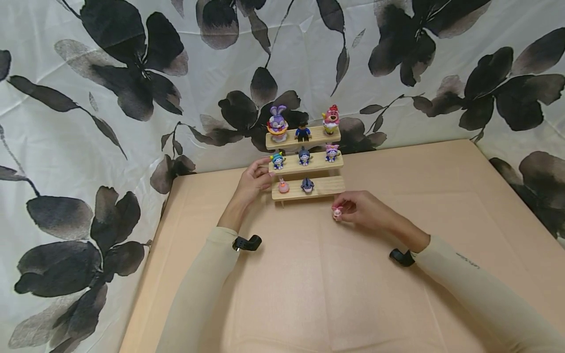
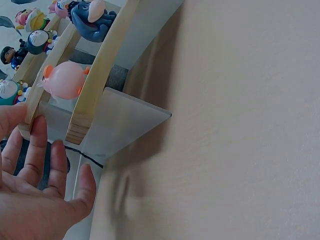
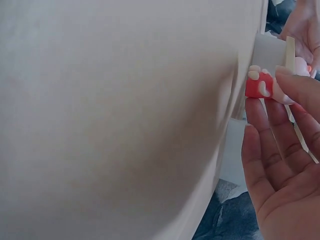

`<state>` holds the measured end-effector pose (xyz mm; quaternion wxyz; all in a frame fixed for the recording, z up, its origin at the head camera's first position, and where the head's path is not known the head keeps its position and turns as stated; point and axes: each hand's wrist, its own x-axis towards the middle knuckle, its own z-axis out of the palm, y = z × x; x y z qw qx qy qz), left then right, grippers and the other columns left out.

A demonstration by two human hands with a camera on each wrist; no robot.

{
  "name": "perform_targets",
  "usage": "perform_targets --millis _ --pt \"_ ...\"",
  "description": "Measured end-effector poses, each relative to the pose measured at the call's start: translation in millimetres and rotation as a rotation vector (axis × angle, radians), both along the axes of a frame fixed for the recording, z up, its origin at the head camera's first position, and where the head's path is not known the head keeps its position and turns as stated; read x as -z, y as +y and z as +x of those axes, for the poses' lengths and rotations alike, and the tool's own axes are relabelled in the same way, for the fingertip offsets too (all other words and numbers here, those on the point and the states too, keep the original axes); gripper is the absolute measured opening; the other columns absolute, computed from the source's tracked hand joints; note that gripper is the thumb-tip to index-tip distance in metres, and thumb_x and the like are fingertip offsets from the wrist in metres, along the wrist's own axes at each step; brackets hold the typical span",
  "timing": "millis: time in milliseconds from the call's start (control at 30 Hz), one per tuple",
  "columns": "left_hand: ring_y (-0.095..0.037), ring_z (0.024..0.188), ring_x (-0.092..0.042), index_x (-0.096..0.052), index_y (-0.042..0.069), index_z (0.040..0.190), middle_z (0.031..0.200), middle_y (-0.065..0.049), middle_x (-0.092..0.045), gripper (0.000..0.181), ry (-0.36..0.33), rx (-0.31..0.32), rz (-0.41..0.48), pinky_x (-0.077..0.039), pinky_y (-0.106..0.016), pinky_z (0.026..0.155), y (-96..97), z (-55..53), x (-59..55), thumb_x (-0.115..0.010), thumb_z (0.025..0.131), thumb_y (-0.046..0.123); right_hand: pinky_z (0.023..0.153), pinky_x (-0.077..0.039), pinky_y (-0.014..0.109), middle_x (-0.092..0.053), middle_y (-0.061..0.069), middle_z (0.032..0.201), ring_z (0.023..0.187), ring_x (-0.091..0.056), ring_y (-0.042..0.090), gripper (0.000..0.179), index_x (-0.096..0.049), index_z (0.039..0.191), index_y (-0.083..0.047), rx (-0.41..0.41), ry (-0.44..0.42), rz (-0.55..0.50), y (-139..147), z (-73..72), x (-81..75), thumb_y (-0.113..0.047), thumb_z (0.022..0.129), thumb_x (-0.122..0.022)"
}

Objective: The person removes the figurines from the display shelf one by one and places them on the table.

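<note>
Floral cloth (image 1: 70,171) hangs behind our tan table (image 1: 318,294). With our left hand (image 1: 252,187) we pinch the left end of the middle shelf (image 1: 291,168) between thumb and forefinger, the other fingers loosely spread. With our right hand (image 1: 366,211) we pinch a small figure (image 1: 337,213), its red end jutting past the thumb tip, just in front of the bottom shelf's (image 1: 326,186) right end.

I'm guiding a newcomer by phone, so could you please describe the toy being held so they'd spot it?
On the tan table stands a three-step wooden stand of toys. Just in front of the right end of its lowest step, the right hand holds a small toy. It is pale pink and red, and unlike its neighbours, it is off the stand.
</note>
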<state>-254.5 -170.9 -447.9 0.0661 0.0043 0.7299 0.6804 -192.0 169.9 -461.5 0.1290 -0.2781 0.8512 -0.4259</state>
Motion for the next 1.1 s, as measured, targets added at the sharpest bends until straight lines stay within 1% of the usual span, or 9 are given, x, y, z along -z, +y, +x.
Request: perform_targets --millis 167,333,500,633,833,1100 --pt "-0.041 0.116 -0.057 -0.056 0.018 0.141 0.102 -0.001 -0.062 0.048 -0.002 0.001 -0.015 -0.05 -0.054 0.098 0.2 -0.4 -0.6 -0.07 0.096 0.011 0.077 -0.057 0.029 -0.069 -0.001 0.096 0.088 -0.066 0.016 0.022 -0.072 0.105 -0.008 -0.014 0.029 0.035 0.3 0.2 1.0 -0.004 0.086 -0.08" --pt "-0.037 0.113 -0.059 -0.056 0.018 0.141 0.101 0.0 -0.062 0.047 0.007 0.004 -0.022 -0.052 -0.049 0.094 -0.5 -1.4 0.2 -0.069 0.096 0.011 0.078 -0.057 0.029 -0.069 -0.002 0.097 0.089 -0.067 0.014 0.022 -0.072 0.105 -0.009 -0.02 0.035 0.049 1.1 -1.0 3.2 -0.005 0.086 -0.081" --pt "-0.035 0.11 -0.06 -0.056 0.018 0.141 0.1 0.0 -0.062 0.048 0.012 0.005 -0.009 -0.052 -0.051 0.094 -0.8 -0.6 -0.2 -0.069 0.095 0.009 0.079 -0.057 0.029 -0.069 -0.002 0.097 0.089 -0.067 0.014 0.022 -0.072 0.106 -0.01 -0.024 0.041 0.066 1.2 -2.2 3.3 -0.006 0.086 -0.081" --pt "-0.036 0.109 -0.059 -0.056 0.017 0.141 0.1 0.0 -0.061 0.048 0.013 0.011 0.008 -0.049 -0.054 0.097 -1.3 -0.8 -0.1 -0.069 0.096 0.008 0.078 -0.057 0.028 -0.069 -0.003 0.097 0.088 -0.066 0.013 0.022 -0.072 0.106 -0.011 0.003 0.038 0.077 0.4 -3.1 2.9 -0.005 0.086 -0.08" --pt "-0.03 0.107 -0.06 -0.055 0.017 0.142 0.101 0.0 -0.061 0.048 0.012 0.014 -0.002 -0.048 -0.054 0.098 -1.8 -0.9 -0.1 -0.068 0.096 0.009 0.078 -0.057 0.027 -0.07 -0.002 0.098 0.088 -0.066 0.013 0.025 -0.073 0.108 -0.009 0.036 0.065 0.09 -0.7 -3.4 3.3 -0.004 0.085 -0.08" --pt "-0.031 0.106 -0.061 -0.055 0.017 0.142 0.1 0.0 -0.062 0.048 0.01 0.007 -0.006 -0.049 -0.054 0.097 -1.1 0.2 -0.8 -0.068 0.096 0.008 0.079 -0.057 0.029 -0.071 -0.002 0.099 0.089 -0.067 0.013 0.028 -0.072 0.111 -0.009 0.035 0.082 0.109 -1.0 -2.0 2.9 -0.005 0.084 -0.082"
